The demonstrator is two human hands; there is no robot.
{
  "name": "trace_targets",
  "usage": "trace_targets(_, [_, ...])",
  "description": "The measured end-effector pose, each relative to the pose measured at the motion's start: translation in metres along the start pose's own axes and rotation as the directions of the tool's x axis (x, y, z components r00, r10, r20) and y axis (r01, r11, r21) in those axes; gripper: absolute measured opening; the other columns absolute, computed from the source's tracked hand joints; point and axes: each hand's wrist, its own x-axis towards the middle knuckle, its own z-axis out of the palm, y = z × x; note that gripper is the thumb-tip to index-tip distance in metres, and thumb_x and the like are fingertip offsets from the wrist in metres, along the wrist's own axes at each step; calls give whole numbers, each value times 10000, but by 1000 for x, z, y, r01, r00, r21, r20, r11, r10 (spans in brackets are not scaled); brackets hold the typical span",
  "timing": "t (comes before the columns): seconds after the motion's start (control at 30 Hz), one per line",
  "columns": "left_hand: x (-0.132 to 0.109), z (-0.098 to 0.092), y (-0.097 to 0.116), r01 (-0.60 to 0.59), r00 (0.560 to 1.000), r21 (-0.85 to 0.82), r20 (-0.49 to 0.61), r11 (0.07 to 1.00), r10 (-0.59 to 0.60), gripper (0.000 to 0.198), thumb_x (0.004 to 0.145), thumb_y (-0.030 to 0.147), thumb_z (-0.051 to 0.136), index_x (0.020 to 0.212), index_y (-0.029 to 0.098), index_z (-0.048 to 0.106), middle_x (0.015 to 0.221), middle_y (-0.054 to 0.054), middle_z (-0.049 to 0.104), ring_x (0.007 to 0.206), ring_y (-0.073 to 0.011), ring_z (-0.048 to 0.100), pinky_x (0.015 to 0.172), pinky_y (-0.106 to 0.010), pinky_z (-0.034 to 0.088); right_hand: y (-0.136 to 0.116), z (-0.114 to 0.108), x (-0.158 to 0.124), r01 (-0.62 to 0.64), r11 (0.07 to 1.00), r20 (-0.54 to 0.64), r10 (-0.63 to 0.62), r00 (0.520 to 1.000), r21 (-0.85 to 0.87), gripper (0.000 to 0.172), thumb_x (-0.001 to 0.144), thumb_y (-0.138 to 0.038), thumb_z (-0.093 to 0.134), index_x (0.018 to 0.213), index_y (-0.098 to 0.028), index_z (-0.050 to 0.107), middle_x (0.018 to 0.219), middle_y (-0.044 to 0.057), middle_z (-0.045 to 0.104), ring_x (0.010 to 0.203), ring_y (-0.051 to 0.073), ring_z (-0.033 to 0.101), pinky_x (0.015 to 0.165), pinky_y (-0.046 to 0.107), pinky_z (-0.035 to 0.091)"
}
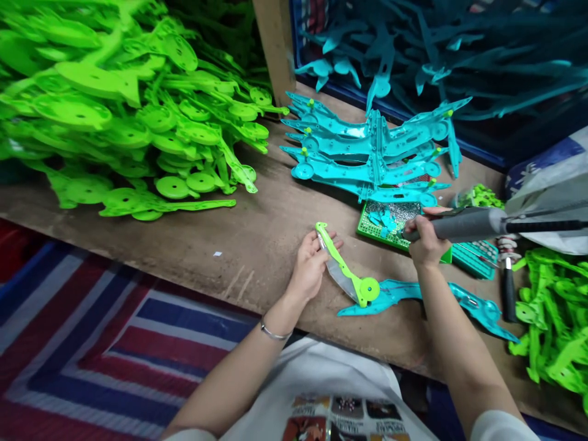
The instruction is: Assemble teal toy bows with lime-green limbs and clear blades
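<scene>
My left hand (309, 264) is closed on a lime-green plastic piece (345, 273) with a round disc end and a clear, blade-like sheet along its side. The disc end lies over the left part of a long turquoise plastic piece (395, 293) on the table. My right hand (428, 239) grips a grey power screwdriver (473, 225) near its tip. Its tip points into a green basket (386, 241) holding many small screws and a few turquoise bits. My right forearm hides part of the turquoise piece.
Lime-green parts (138, 135) are heaped at left, with another heap (551, 318) at right. Several assembled turquoise pieces (376, 153) lie in a row behind the basket. A turquoise basket (478, 260) and a black-handled tool (508, 291) lie at right. A wooden post (275, 52) stands behind.
</scene>
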Motion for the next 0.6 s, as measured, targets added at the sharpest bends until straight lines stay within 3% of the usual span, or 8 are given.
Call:
trace_targets(0.2, [14,-2,9,-17,999,40,-29,999,18,409,790,204,744,1127,180,513,1228,-114,694,1023,-229,742,1059,-479,512,1,0,0,-14,1000,42,13,999,23,208,772,-287,713,922,-222,585,548,-83,548,435,127,524,481,295,458])
trace_targets(0.4, [24,-4,12,14,1000,105,-27,994,-11,281,854,247,722,1058,154,553,1128,-107,723,879,-201,762,915,-410,585,-11,1,2,-19,1000,40,19,999,-18,248,749,-322,741,920,-217,595,549,-86,537,441,134,534,493,305,471])
trace_targets(0.53, [27,-6,9,12,1000,104,-15,994,-11,341,821,263,767,1064,146,557,1095,-108,730,837,-201,762,848,-380,595,-42,21,-4,31,996,29,-33,999,85,188,787,-300,716,918,-238,597,572,-79,524,450,125,508,525,317,496])
trace_targets(0.6, [28,-7,8,-1,1000,96,-6,995,1,404,789,297,806,1070,144,560,1082,-109,734,825,-203,762,844,-380,593,-54,40,-14,23,991,106,-37,994,131,131,825,-322,684,824,-242,580,583,-64,502,470,126,510,546,323,509])
